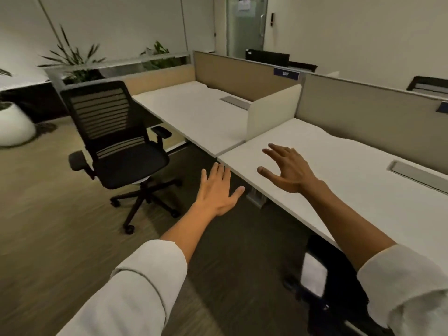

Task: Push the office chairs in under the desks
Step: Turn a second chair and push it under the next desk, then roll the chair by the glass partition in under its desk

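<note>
Both hands (218, 190) (288, 169) reach forward, fingers spread, holding nothing.

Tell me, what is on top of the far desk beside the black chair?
The far desk carries only a flush grey cable cover near its back edge; the rest of its top looks bare. A cream divider panel hides its right corner. The black chair stands out on the floor.

Open-plan office. Row of white desks (201, 112) split by beige partition screens (244, 73), numbered blue tag (286, 73) on top at 1 o'clock. Black mesh swivel chair (116, 141) on castors at 10 o'clock, frosted glass door (244, 23) at 12, potted plants (72, 59) at 11, carpeted floor (48, 214).
</note>
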